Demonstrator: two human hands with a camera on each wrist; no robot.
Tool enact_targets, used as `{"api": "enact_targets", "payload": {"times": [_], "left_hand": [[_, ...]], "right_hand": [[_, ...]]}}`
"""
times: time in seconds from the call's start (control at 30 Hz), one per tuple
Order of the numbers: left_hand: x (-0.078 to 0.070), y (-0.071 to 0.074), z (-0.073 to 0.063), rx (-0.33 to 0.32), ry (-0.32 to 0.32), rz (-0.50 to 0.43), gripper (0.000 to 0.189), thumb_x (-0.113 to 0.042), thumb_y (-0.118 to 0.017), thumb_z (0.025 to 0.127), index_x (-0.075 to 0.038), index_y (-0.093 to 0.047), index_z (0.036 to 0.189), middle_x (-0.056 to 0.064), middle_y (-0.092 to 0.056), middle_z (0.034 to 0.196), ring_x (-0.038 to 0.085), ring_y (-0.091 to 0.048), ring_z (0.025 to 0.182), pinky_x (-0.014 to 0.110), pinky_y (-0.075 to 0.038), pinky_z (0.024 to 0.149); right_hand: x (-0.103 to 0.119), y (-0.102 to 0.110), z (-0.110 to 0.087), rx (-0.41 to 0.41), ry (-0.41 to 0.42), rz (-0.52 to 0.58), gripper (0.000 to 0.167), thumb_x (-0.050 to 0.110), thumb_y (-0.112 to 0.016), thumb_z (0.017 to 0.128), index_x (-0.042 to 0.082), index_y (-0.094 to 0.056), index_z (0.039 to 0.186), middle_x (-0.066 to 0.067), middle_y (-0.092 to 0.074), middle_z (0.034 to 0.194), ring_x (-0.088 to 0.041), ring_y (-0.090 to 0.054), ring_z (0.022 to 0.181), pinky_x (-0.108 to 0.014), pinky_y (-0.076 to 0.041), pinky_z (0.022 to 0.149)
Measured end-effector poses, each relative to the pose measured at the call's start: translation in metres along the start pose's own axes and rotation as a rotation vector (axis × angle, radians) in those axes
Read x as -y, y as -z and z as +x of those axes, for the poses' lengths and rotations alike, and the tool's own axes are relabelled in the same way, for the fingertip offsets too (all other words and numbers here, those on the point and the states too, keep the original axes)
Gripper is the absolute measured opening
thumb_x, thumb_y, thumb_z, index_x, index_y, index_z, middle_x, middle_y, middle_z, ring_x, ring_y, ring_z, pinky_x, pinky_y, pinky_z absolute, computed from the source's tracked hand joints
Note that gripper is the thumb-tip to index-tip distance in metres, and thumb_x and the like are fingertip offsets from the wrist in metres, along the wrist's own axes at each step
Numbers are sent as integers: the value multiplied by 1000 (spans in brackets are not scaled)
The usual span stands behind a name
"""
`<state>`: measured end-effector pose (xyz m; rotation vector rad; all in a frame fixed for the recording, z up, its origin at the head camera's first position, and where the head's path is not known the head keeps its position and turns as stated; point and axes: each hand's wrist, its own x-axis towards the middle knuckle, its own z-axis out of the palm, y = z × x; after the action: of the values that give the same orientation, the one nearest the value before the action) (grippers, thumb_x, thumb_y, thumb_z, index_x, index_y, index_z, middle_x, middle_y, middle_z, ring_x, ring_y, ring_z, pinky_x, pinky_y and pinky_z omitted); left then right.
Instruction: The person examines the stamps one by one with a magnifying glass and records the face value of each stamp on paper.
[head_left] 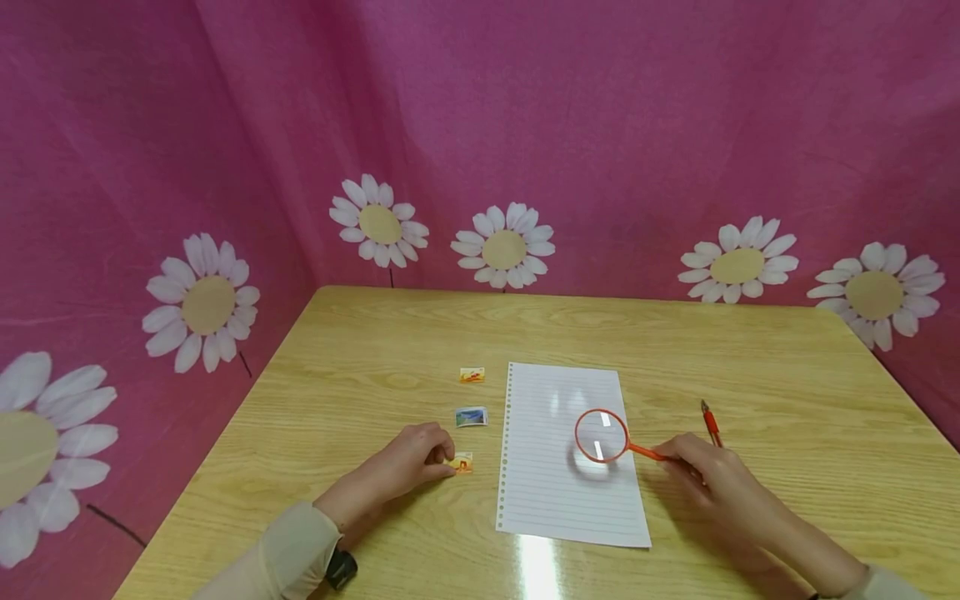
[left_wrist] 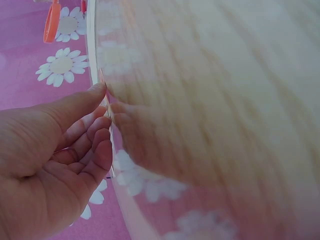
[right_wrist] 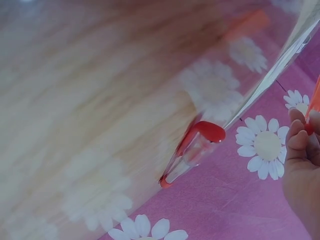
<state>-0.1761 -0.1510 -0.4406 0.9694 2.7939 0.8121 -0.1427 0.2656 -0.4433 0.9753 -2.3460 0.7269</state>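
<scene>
My left hand (head_left: 408,460) has its thumb and fingertips at the left edge of a yellow-orange postage stamp (head_left: 462,463), pinching it at the tabletop. The left wrist view shows this hand (left_wrist: 60,145) with the stamp almost edge-on at its fingertips. Above it lie a blue landscape stamp (head_left: 471,417) and another yellow stamp (head_left: 472,376), in a column. My right hand (head_left: 716,479) grips an orange magnifying glass (head_left: 602,410) by its handle. The round lens hovers over a lined sheet of paper (head_left: 547,492), casting a shadow. In the right wrist view, that hand (right_wrist: 305,155) is partly cut off.
A red pen (head_left: 711,423) lies just beyond the right hand, its tip pointing away. The wooden table (head_left: 375,342) is glossy and reflects light. Pink cloth with white daisies (head_left: 600,125) hangs behind and at the left.
</scene>
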Motion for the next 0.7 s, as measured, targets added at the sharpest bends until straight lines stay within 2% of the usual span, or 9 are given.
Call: {"api": "enact_targets", "payload": {"times": [0.2,0.37,0.47,0.57,0.7], "left_hand": [[0,0,0,6,2,-8,15,-14,-75,84,-6,-63,88,0,-56,78,5,-47,70,17,-42,64],[0,-1,0,6,17,-4,14,-13,-75,84,-6,-63,88,0,-55,78,5,-47,71,16,-42,64],[0,-1,-1,7,19,-1,14,-13,-75,84,-6,-63,88,0,-55,78,5,-46,71,16,-41,64],[0,-1,-1,4,14,-2,15,-13,-76,84,-6,-63,88,0,-54,77,5,-46,70,16,-41,64],[1,-1,0,-7,2,1,15,-13,-76,84,-5,-63,87,1,-54,77,5,-46,70,16,-41,63]], "right_hand": [[0,-4,1,-7,33,25,40,-16,-74,66,12,-67,94,7,-64,82,6,-50,75,-8,-39,65],[1,-6,3,7,49,25,16,0,-71,85,11,-68,96,5,-67,86,3,-55,78,-6,-41,71],[3,-7,5,16,48,21,7,9,-67,91,12,-69,97,4,-68,87,2,-58,80,-6,-42,74],[7,-8,7,19,42,16,11,6,-69,88,13,-69,97,3,-68,87,1,-59,79,-6,-42,74],[11,-10,9,26,29,5,25,-1,-74,79,16,-69,97,5,-68,88,1,-60,80,-6,-42,75]]}}
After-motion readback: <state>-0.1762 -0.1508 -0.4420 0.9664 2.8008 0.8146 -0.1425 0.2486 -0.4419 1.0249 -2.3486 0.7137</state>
